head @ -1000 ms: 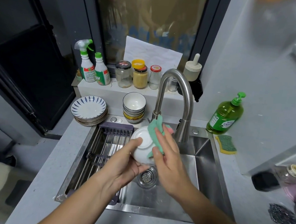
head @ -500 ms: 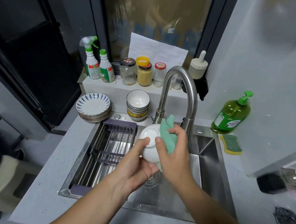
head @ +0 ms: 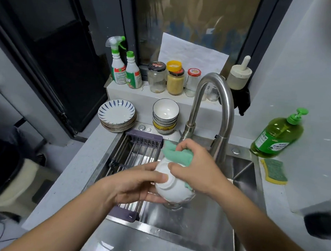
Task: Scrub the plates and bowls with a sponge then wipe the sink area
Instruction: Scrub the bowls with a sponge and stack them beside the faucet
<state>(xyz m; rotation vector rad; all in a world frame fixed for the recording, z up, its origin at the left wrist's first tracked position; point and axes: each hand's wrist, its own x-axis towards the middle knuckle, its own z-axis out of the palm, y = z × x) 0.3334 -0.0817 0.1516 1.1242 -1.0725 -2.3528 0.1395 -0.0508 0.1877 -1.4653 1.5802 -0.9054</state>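
From my end: L hand (head: 135, 184) holds the white bowl (head: 173, 192) base-up over the sink (head: 243, 181), thumb on the foot ring, fingers curled under the rim. R hand (head: 196, 170) is bunched round a green cloth (head: 180, 155), pressing it on the bowl's far side, just in front of the faucet (head: 221, 101). Behind the drying rack (head: 137, 152), on the counter, sit the plate stack (head: 116, 114) & bowl stack (head: 165, 113); a yellow-green sponge (head: 274, 171) lies R of the sink by the soap bottle (head: 277, 135).
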